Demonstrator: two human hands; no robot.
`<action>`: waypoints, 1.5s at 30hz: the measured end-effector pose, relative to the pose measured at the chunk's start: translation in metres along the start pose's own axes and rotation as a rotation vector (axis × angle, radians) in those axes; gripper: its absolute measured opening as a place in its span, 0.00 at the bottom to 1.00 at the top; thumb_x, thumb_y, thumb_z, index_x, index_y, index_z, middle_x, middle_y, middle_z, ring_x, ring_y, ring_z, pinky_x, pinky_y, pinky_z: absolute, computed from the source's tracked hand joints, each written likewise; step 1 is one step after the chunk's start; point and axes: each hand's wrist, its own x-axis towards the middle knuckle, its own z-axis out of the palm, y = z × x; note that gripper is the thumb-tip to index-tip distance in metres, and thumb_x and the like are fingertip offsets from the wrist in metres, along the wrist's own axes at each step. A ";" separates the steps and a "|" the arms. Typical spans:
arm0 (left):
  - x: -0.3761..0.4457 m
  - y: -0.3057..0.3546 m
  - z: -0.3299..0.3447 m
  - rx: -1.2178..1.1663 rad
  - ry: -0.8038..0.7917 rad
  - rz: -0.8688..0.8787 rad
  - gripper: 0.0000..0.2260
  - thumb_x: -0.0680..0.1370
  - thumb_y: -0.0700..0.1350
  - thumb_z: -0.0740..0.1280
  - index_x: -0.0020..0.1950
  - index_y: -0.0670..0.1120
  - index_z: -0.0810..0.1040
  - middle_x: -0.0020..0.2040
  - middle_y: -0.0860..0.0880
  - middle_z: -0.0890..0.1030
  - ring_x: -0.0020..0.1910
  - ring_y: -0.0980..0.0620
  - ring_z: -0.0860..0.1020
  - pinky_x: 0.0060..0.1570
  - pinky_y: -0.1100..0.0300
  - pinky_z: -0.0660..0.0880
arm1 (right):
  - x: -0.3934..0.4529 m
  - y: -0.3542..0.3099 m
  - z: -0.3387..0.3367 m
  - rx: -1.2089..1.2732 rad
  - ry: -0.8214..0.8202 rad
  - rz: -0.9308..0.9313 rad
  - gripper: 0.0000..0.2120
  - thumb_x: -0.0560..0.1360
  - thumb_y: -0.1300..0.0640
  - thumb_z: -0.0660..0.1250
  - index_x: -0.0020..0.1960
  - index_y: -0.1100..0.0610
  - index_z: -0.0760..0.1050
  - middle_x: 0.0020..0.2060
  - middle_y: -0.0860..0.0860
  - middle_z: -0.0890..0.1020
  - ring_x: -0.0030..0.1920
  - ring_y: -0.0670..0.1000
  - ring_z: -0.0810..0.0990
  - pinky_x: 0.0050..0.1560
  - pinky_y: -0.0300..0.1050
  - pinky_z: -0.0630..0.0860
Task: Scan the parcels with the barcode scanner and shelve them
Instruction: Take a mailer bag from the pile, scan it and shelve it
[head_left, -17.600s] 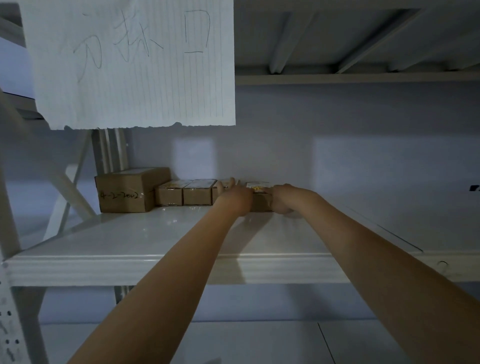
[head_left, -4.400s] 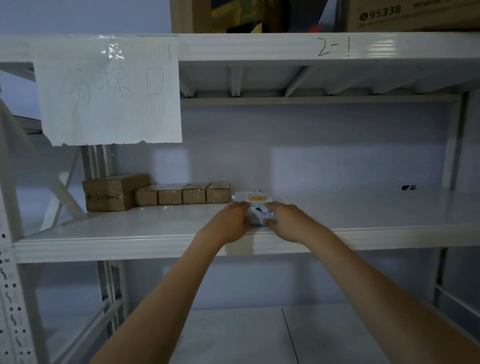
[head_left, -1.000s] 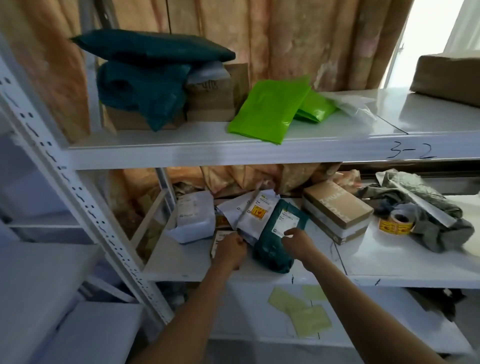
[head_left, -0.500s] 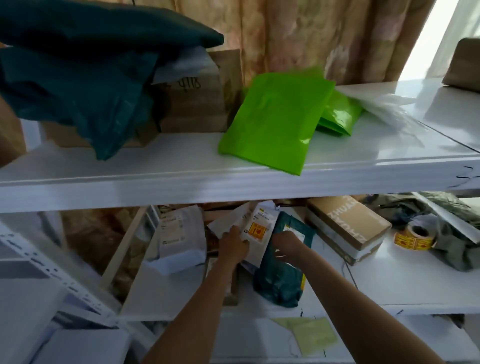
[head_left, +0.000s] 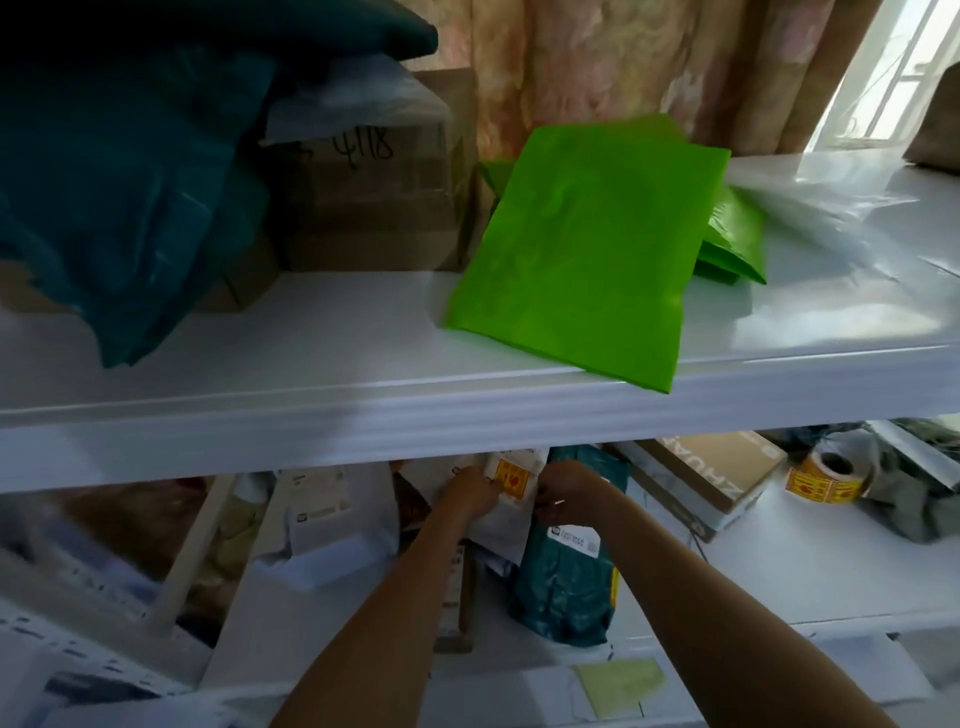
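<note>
Two hands reach in: the left hand (head_left: 470, 496) and the right hand (head_left: 569, 491). Two shelves show, the upper shelf (head_left: 363, 332) and the lower shelf (head_left: 779, 571). On the upper shelf lie two green bags, the large green bag (head_left: 576, 249) and the small green bag (head_left: 735, 244), with one marked cardboard box (head_left: 363, 208). On the lower shelf are one teal parcel (head_left: 566, 587), one white mailer (head_left: 506, 501), one brown-and-white box (head_left: 711, 475) and one roll of yellow stickers (head_left: 826, 475).

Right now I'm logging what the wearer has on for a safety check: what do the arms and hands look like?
Both forearms are bare, with no sleeves, gloves or watch in view. The left hand and right hand are bare too. A small pale glint sits by the right hand's fingers; it is too small to identify.
</note>
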 end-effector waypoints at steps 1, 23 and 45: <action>0.001 0.000 0.000 -0.017 -0.012 -0.001 0.19 0.83 0.51 0.58 0.67 0.39 0.73 0.64 0.39 0.76 0.62 0.41 0.76 0.57 0.54 0.72 | 0.001 0.000 -0.002 0.011 -0.027 0.020 0.14 0.78 0.65 0.53 0.35 0.60 0.68 0.28 0.55 0.69 0.26 0.52 0.66 0.30 0.46 0.69; -0.047 -0.003 -0.028 -0.765 -0.013 0.082 0.14 0.79 0.41 0.67 0.65 0.43 0.75 0.58 0.45 0.80 0.58 0.45 0.78 0.57 0.49 0.77 | -0.008 -0.002 -0.027 0.321 -0.268 -0.256 0.09 0.80 0.54 0.65 0.52 0.59 0.79 0.44 0.59 0.82 0.44 0.60 0.80 0.49 0.55 0.78; -0.367 -0.162 -0.005 -1.255 0.715 -0.239 0.12 0.80 0.44 0.66 0.63 0.44 0.77 0.53 0.44 0.84 0.49 0.48 0.84 0.39 0.60 0.80 | -0.168 0.099 0.206 -0.130 -0.899 -0.319 0.18 0.76 0.53 0.71 0.63 0.59 0.76 0.51 0.55 0.86 0.51 0.56 0.85 0.51 0.52 0.82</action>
